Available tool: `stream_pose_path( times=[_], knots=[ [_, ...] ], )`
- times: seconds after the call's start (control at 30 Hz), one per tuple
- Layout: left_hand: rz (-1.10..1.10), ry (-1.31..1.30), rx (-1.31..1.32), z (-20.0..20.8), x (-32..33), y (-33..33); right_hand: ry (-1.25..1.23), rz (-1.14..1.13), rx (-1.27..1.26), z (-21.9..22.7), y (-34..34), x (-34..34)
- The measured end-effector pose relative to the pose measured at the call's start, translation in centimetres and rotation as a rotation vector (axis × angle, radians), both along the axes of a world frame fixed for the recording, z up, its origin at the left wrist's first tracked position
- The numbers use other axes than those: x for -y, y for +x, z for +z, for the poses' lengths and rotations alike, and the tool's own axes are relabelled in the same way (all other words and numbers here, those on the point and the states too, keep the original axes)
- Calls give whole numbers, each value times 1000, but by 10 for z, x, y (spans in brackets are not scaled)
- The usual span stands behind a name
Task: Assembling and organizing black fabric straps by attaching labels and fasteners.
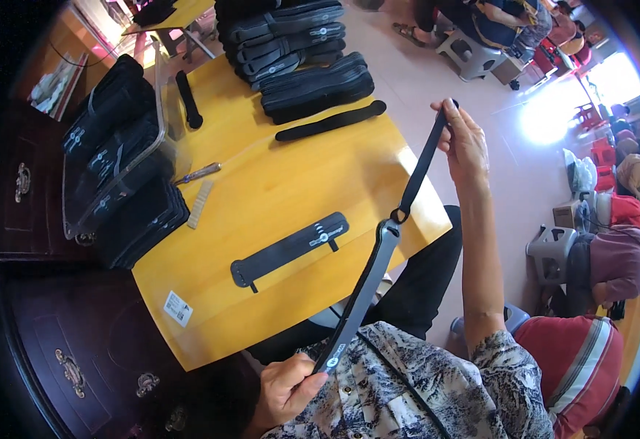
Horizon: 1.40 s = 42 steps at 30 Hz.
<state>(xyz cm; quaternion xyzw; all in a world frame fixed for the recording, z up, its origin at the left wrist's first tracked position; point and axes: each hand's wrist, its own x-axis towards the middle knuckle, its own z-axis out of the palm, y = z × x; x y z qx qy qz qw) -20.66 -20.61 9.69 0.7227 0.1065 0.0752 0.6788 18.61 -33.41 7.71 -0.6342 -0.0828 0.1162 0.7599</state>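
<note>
Stretched between my two hands is a long band in two joined pieces. My left hand (287,391), low at the front, is closed on the lower end of its wide grey-and-black strap (366,293). Held up at the right, my right hand (468,143) pinches the far end of the narrow black strap (424,168). The narrow strap is looped through the slot at the wide strap's upper end. On the yellow table (239,322), a flat dark grey strap (291,247) with pale printing and two short black tabs lies left of the band.
Black straps (316,88) and grey bundles (291,36) are stacked at the far edge. Single black straps (331,121) lie nearby. Left are a clear bin (165,139) of dark straps, a screwdriver (199,173), a beige strip (200,205) and a label (178,309). Seated people (620,263) are at right.
</note>
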Motion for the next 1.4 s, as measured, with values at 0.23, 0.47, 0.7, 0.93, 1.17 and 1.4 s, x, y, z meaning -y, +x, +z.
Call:
stream_pose_path(
  times=[0.23, 0.47, 0.7, 0.93, 1.17, 1.4],
  knots=[
    [-1, -28, 46, 9, -6, -5, -123, -309, 34, -38, 79, 88],
    [218, -125, -40, -7, 2, -4, -412, -544, 732, 7, 33, 75],
    [312, -101, -139, -6, -4, -1, -721, -31, 1104, -47, -64, -29],
    [374, -40, -265, 2, -13, 3, -878, 246, 962, -70, -97, -77],
    [734, -262, -186, -16, -13, 2, -825, 362, 819, -54, -102, -74],
    [795, -449, -146, -21, -18, 10, -510, 605, 559, -11, -158, -62]
  ],
)
